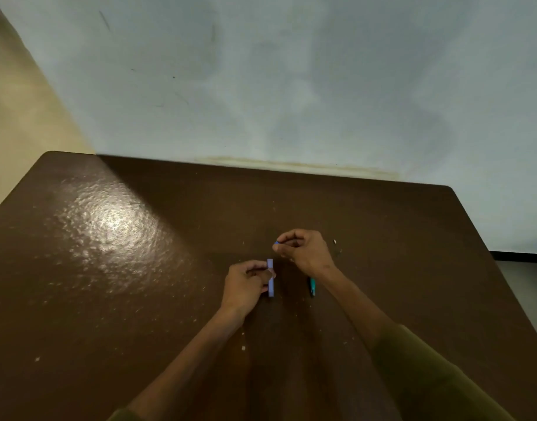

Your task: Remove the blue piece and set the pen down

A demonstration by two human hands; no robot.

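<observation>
Brown and glossy, the table (115, 268) fills the lower part of the view, with a bright patch of reflected light on its left half and pale specks scattered over it. Behind its far edge rises a pale blue-grey wall (291, 86), stained along the bottom, and a cream wall meets it at the left.

Two forearms reach in from below, the right one in an olive sleeve (428, 375). The left hand (246, 284) sits near the table's middle with its fingers curled; thumb and fingertips pinch a lilac strip (270, 278) about halfway along its length. The strip stands on its long edge, running toward and away from the person, at the right side of the fingers, with both ends sticking out beyond them.

The right hand (303, 250) is a little farther away and to the right, apart from the left. Its fingers are curled in tight, and thumb and forefinger pinch a tiny blue piece (276, 243) that just peeks out at their tips, left of the knuckles.

A teal pen (312, 286) lies on the table partly under the right wrist. A small white bit (335, 241) lies right of that hand.
</observation>
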